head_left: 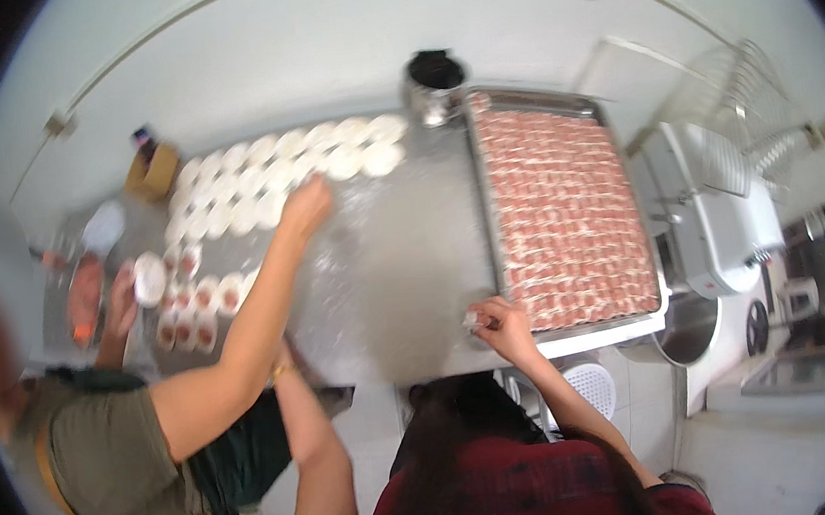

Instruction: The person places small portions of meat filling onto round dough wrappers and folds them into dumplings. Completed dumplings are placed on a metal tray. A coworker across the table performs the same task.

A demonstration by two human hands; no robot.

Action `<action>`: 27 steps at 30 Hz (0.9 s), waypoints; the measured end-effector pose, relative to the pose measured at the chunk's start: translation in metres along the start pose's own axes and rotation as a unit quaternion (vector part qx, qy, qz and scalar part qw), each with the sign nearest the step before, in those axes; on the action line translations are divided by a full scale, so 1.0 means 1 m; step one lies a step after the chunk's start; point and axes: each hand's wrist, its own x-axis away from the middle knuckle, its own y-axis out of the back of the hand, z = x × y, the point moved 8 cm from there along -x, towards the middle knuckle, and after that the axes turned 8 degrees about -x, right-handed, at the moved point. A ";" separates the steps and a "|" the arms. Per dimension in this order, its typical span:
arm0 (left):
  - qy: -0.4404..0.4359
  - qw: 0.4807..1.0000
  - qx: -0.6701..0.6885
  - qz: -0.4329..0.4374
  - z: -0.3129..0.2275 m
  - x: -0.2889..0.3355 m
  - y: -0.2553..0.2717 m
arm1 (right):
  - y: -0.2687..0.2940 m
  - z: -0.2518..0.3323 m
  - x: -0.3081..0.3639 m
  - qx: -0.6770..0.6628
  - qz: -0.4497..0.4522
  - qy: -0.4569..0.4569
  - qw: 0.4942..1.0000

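Note:
My right hand point(504, 330) is closed around a small white-edged dumpling point(472, 321) by the table's front edge, beside the lower left corner of a large metal tray point(488, 201). Rows of meat-filled open dumplings point(567, 213) pack that tray. My left hand point(286, 354) reaches toward the filled wrappers point(206, 297) on the left of the table. A co-worker's forearm crosses over it, so its fingers are hidden.
A co-worker's hand point(308, 206) touches the rows of round white wrappers point(256, 178); the other holds a wrapper point(149, 280). A bag of pink filling point(86, 294) lies far left. A metal canister point(436, 86) stands behind; a white machine point(715, 199) is right.

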 end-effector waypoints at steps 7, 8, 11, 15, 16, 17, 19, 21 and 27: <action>-0.424 0.881 -0.150 0.147 -0.263 -0.056 -0.035 | 0.177 -0.067 -0.081 -0.212 -0.069 -0.104 0.969; -0.462 0.857 -0.163 0.158 -0.291 -0.055 -0.038 | 0.210 -0.073 -0.102 -0.180 -0.082 -0.127 0.972; -0.494 0.833 -0.171 0.181 -0.315 -0.046 -0.035 | 0.298 -0.092 -0.176 -0.223 -0.118 -0.061 0.966; -0.233 0.954 -0.075 0.174 -0.197 -0.011 -0.024 | 0.409 -0.170 -0.270 -0.149 -0.170 -0.040 0.973; -0.090 0.984 -0.039 0.150 -0.131 0.010 -0.009 | 0.413 -0.173 -0.297 -0.085 -0.163 -0.032 0.982; 0.041 0.991 -0.002 0.127 -0.076 0.043 0.001 | 0.416 -0.172 -0.319 -0.018 -0.157 -0.023 0.987; 0.233 0.969 0.061 0.061 -0.029 0.110 0.012 | 0.418 -0.177 -0.354 0.100 -0.127 -0.004 0.987; 0.199 0.979 0.040 -0.005 -0.064 0.155 0.032 | 0.403 -0.183 -0.386 0.194 -0.069 0.028 0.978; 0.142 0.987 0.044 -0.057 -0.137 0.196 0.035 | 0.369 -0.223 -0.419 0.374 0.127 0.151 0.906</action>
